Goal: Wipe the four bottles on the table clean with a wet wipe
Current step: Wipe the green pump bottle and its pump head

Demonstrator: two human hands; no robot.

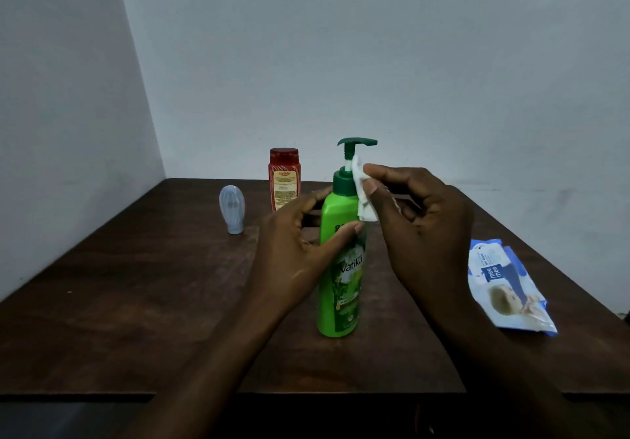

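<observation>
mid-table, left hand grips green pump bottle; right hand pinches wipe.

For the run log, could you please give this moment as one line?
left hand: steadies green pump bottle | right hand: wet wipe at pump neck

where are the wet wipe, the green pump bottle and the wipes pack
wet wipe (362,190), head view, on its folded middle beside the pump neck
green pump bottle (341,268), head view, on the front label
wipes pack (504,285), head view, on the printed top face
</observation>
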